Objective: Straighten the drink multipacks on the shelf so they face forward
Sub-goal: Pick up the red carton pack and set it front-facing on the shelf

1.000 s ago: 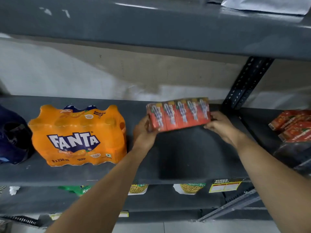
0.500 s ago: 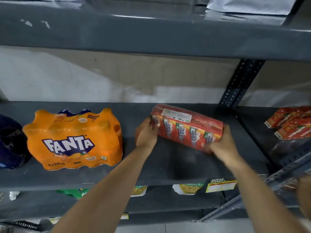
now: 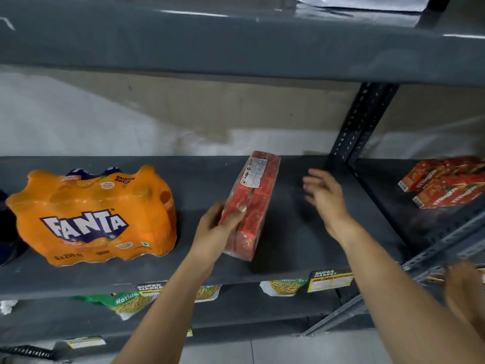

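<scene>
A red shrink-wrapped multipack of juice cartons (image 3: 252, 200) lies on the grey shelf (image 3: 183, 274), turned so one narrow end points at me, its white label facing up. My left hand (image 3: 217, 229) grips the near left side of this pack. My right hand (image 3: 324, 195) hovers to the pack's right with fingers spread, touching nothing. An orange Fanta multipack (image 3: 97, 216) stands at the left with its logo facing forward.
More red juice packs (image 3: 446, 182) lie on the neighbouring shelf at the right, beyond a dark perforated upright (image 3: 359, 122). A dark blue pack (image 3: 8, 227) sits at the far left edge. Snack bags (image 3: 131, 300) fill the shelf below. Another shelf runs overhead.
The red pack has been rotated from lying crosswise to pointing end-on toward me. My right hand has let go of it and drawn off to the right; my left hand still holds it.
</scene>
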The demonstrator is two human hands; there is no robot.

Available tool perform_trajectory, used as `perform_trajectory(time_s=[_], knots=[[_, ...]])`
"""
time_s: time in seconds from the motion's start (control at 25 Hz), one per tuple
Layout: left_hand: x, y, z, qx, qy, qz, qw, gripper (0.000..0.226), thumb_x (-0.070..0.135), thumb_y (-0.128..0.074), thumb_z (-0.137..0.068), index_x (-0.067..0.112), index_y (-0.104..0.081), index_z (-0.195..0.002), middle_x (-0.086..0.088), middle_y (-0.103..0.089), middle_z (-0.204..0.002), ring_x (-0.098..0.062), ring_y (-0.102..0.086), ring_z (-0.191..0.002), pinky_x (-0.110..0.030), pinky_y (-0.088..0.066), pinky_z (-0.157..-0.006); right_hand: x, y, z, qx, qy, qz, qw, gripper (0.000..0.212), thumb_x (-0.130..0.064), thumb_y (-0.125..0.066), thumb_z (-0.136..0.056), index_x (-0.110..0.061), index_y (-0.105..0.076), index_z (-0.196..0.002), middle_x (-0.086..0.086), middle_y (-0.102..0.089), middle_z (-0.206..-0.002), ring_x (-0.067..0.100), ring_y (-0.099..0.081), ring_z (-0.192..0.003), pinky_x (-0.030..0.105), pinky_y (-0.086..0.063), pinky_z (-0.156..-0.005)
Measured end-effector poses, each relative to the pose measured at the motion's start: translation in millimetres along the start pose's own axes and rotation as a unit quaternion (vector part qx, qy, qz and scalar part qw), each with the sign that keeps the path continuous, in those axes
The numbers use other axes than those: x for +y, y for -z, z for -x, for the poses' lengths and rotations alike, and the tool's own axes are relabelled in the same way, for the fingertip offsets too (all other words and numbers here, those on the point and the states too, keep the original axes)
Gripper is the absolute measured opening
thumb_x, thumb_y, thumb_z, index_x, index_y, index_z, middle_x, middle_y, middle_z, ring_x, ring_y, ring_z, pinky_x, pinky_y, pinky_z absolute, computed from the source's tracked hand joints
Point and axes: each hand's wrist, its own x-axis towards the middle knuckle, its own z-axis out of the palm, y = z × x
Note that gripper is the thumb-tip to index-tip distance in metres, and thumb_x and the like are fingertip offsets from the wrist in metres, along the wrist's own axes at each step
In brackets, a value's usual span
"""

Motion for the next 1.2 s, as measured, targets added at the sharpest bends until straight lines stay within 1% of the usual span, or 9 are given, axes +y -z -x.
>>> perform_trajectory(time_s=[0.08,0.16,0.28,0.44,0.52,0.64,0.84,1.0,1.2], knots=[[5.5,8.6,-10.7,-0.047,-0.002,0.018,0.999,0.025,0.034,-0.072,-0.085,0.035,-0.068,-0.110,0.006,-0.078,-0.105,-0.012,-0.075,-0.091,-0.023,-0.056,-0.072,-10.5,-14.8,-37.9,-0.066,-0.051,-0.032,0.996,0.049,-0.037,-0.055,-0.097,-0.021,-0.046,-0.143,0.003,-0.049,-0.147,0.020,-0.046,-0.133,0.039,-0.040,-0.107],[12.8,21.5,-25.0,-0.091,0.013,0.028,0.995,0.028,0.028,-0.069,-0.087,0.028,-0.068,-0.115,0.002,-0.078,-0.106,-0.017,-0.075,-0.094,-0.023,-0.057,-0.073,-15.6,-31.1,-56.3,-0.142,-0.057,0.004,0.988,0.060,-0.051,-0.056,-0.093,-0.021,-0.046,-0.144,0.002,-0.052,-0.146,0.021,-0.048,-0.133,0.045,-0.038,-0.111],[18.7,32.3,-41.4,-0.105,0.040,0.033,0.993,0.025,0.023,-0.068,-0.087,0.024,-0.070,-0.111,-0.003,-0.079,-0.102,-0.021,-0.076,-0.093,-0.022,-0.058,-0.067,-7.4,-38.8,-56.3,-0.138,-0.027,0.011,0.990,0.047,-0.046,-0.071,-0.081,-0.022,-0.065,-0.120,0.006,-0.073,-0.113,0.024,-0.070,-0.105,0.042,-0.055,-0.093],[23.5,26.5,-55.6,0.078,0.024,0.079,0.993,0.023,0.027,-0.077,-0.083,0.016,-0.071,-0.102,-0.011,-0.078,-0.091,-0.020,-0.077,-0.068,-0.024,-0.057,-0.052,16.9,-13.7,-31.6,-0.047,0.009,-0.038,0.998,0.038,-0.043,-0.078,-0.075,-0.031,-0.060,-0.106,-0.003,-0.074,-0.099,0.005,-0.074,-0.079,0.019,-0.056,-0.059],[33.3,24.8,-63.0,0.081,0.072,0.086,0.990,0.034,0.030,-0.080,-0.080,0.014,-0.067,-0.107,-0.010,-0.077,-0.089,-0.022,-0.077,-0.067,-0.029,-0.060,-0.056,27.7,-0.9,-16.0,-0.043,0.017,-0.049,0.998,0.038,-0.041,-0.076,-0.078,-0.026,-0.065,-0.112,-0.004,-0.078,-0.095,0.006,-0.075,-0.080,0.016,-0.054,-0.058],[43.9,23.5,-66.9,0.000,0.136,0.091,0.986,0.045,0.032,-0.078,-0.082,0.011,-0.062,-0.117,-0.013,-0.077,-0.095,-0.030,-0.076,-0.083,-0.042,-0.061,-0.074,33.3,7.6,1.4,-0.040,0.022,-0.060,0.997,0.030,-0.040,-0.073,-0.081,-0.027,-0.068,-0.108,-0.008,-0.079,-0.092,0.007,-0.075,-0.082,0.013,-0.053,-0.061],[34.4,5.5,-55.5,-0.028,0.120,0.091,0.988,0.037,0.039,-0.069,-0.089,0.018,-0.057,-0.116,-0.009,-0.077,-0.094,-0.025,-0.077,-0.077,-0.039,-0.061,-0.066,32.6,29.2,14.8,-0.044,0.004,-0.044,0.998,0.023,-0.045,-0.071,-0.083,-0.037,-0.071,-0.105,-0.006,-0.078,-0.103,0.011,-0.073,-0.096,0.027,-0.056,-0.081],[20.9,-26.9,-35.0,-0.016,0.130,0.090,0.987,0.024,0.040,-0.067,-0.090,0.023,-0.056,-0.103,-0.009,-0.074,-0.094,-0.022,-0.076,-0.067,-0.033,-0.059,-0.058,35.2,62.7,30.5,-0.026,-0.026,-0.061,0.997,0.038,-0.048,-0.071,-0.080,-0.030,-0.069,-0.114,-0.006,-0.078,-0.105,0.011,-0.073,-0.099,0.018,-0.054,-0.072],[18.7,-51.6,-16.5,-0.018,0.145,0.110,0.983,0.016,0.038,-0.064,-0.092,0.026,-0.056,-0.098,-0.006,-0.073,-0.095,-0.023,-0.074,-0.070,-0.034,-0.059,-0.058,40.9,86.0,46.6,0.023,-0.055,-0.079,0.995,0.034,-0.043,-0.070,-0.084,-0.026,-0.068,-0.114,-0.010,-0.079,-0.100,0.006,-0.073,-0.095,0.025,-0.052,-0.080]])
